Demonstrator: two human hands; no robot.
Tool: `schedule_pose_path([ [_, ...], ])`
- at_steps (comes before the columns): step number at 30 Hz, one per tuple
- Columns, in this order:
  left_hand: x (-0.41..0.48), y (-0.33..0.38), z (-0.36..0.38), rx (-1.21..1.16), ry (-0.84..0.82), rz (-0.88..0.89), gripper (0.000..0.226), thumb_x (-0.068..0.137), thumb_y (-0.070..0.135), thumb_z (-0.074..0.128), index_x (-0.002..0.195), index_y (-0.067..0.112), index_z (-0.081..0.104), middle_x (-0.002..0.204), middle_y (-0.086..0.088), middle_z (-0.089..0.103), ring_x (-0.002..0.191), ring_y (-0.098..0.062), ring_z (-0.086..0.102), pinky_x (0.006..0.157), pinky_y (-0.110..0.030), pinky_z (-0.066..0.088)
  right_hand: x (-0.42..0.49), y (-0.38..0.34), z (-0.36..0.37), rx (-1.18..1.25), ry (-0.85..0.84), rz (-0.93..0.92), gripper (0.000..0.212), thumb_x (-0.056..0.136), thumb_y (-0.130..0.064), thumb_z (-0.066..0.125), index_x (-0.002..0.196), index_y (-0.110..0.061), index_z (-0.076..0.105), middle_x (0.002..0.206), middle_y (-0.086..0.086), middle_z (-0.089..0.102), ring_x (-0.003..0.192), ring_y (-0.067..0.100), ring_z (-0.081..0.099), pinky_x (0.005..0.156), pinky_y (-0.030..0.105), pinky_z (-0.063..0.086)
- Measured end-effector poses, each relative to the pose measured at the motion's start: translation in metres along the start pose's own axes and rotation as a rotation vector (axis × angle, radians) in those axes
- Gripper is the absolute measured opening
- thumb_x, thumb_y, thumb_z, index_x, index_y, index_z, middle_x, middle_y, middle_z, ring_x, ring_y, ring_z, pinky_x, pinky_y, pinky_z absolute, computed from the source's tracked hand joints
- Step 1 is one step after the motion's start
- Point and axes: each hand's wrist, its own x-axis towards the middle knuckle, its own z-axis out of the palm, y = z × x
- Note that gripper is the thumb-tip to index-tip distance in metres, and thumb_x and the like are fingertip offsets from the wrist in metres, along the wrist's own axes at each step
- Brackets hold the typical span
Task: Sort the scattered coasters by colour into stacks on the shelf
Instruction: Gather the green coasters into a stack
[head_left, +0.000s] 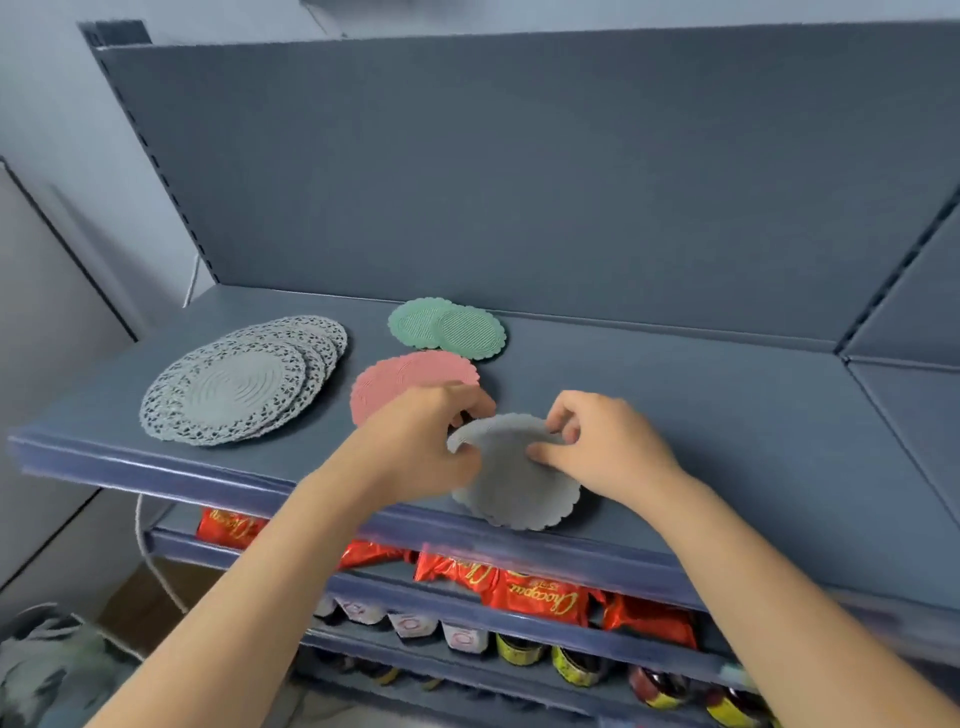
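Observation:
A small stack of grey scalloped coasters (514, 488) sits at the front edge of the blue shelf (727, 415). My left hand (421, 441) pinches the left rim of the top grey coaster and my right hand (602, 447) pinches its right side, lifting its far edge. Behind my left hand lies a pink coaster stack (400, 379), partly hidden by my fingers. Two overlapping green coasters (447, 330) lie further back. At the left sits a fanned pile of large grey lacy mats (239, 384).
The shelf's back panel (519, 182) rises behind the coasters. Below the shelf's front lip, lower shelves hold red snack packets (540, 592) and rows of jars (571, 660). A white cord (150, 556) hangs at the left. The right half of the shelf is bare.

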Motion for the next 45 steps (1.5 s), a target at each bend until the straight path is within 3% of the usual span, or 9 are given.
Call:
schedule_pose_path([
  [3,0.006,0.004,0.001,0.075,0.004,0.113,0.038,0.078,0.015,0.056,0.115,0.024,0.060,0.102,0.011,0.060,0.097,-0.015,0.057,0.079,-0.035,0.050,-0.021,-0.003,-0.001,-0.053,0.087,0.064,0.036,0.085,-0.054,0.057,0.108,-0.026,0.055,0.099,-0.008,0.061,0.095,0.020,0.059,0.073,0.031,0.046],
  [6,0.013,0.021,0.005,0.115,0.010,0.240,0.043,0.083,0.017,0.054,0.126,0.022,0.055,0.118,0.008,0.059,0.107,-0.014,0.056,0.083,-0.028,0.048,-0.042,-0.004,-0.010,-0.127,0.157,0.103,0.046,0.093,-0.051,0.045,0.130,-0.024,0.045,0.125,-0.003,0.055,0.110,0.022,0.056,0.080,0.033,0.044],
  [11,0.026,0.086,0.026,0.181,0.028,0.437,0.040,0.091,0.033,0.048,0.130,0.024,0.050,0.129,0.007,0.055,0.117,-0.019,0.052,0.092,-0.031,0.044,-0.094,0.029,-0.049,-0.204,0.234,0.207,0.044,0.094,-0.044,0.047,0.134,-0.025,0.042,0.131,-0.002,0.053,0.117,0.022,0.053,0.088,0.037,0.048],
  [15,0.029,0.167,0.056,0.240,0.069,0.572,0.051,0.093,0.052,0.041,0.134,0.022,0.045,0.129,0.005,0.054,0.120,-0.019,0.049,0.094,-0.031,0.039,-0.157,0.082,-0.096,-0.239,0.343,0.318,0.045,0.094,-0.041,0.048,0.135,-0.025,0.041,0.134,-0.004,0.051,0.118,0.020,0.052,0.085,0.034,0.046],
  [20,0.027,0.287,0.115,0.326,0.107,0.661,0.056,0.092,0.059,0.034,0.128,0.018,0.047,0.120,0.002,0.056,0.114,-0.022,0.049,0.094,-0.032,0.036,-0.244,0.174,-0.151,-0.340,0.430,0.418,0.048,0.093,-0.043,0.048,0.137,-0.028,0.036,0.133,-0.004,0.050,0.121,0.019,0.049,0.085,0.035,0.047],
  [27,0.029,0.454,0.220,0.317,0.081,0.686,0.057,0.090,0.062,0.035,0.125,0.020,0.049,0.113,0.003,0.058,0.106,-0.021,0.053,0.088,-0.032,0.038,-0.344,0.317,-0.225,-0.412,0.412,0.505,0.055,0.093,-0.045,0.048,0.142,-0.029,0.031,0.134,-0.004,0.047,0.120,0.020,0.048,0.084,0.032,0.046],
  [32,0.054,0.553,0.271,0.256,-0.029,0.645,0.048,0.090,0.051,0.046,0.125,0.017,0.050,0.116,0.000,0.059,0.109,-0.025,0.054,0.088,-0.034,0.041,-0.378,0.397,-0.277,-0.342,0.413,0.552,0.054,0.092,-0.044,0.050,0.141,-0.028,0.033,0.137,-0.004,0.046,0.121,0.019,0.050,0.087,0.033,0.047],
  [41,0.169,0.672,0.368,0.229,-0.223,0.545,0.046,0.087,0.039,0.058,0.124,0.013,0.050,0.120,-0.005,0.057,0.108,-0.026,0.055,0.083,-0.036,0.047,-0.357,0.532,-0.337,-0.268,0.337,0.548,0.045,0.094,-0.042,0.049,0.136,-0.027,0.041,0.135,-0.007,0.047,0.120,0.016,0.050,0.086,0.032,0.044],
  [45,0.214,0.707,0.391,0.252,-0.442,0.486,0.066,0.072,0.049,0.072,0.125,0.019,0.047,0.122,0.000,0.052,0.109,-0.023,0.052,0.085,-0.036,0.049,-0.327,0.589,-0.366,-0.242,0.278,0.521,0.045,0.093,-0.042,0.050,0.135,-0.026,0.043,0.137,-0.007,0.048,0.121,0.015,0.050,0.094,0.034,0.045],
])
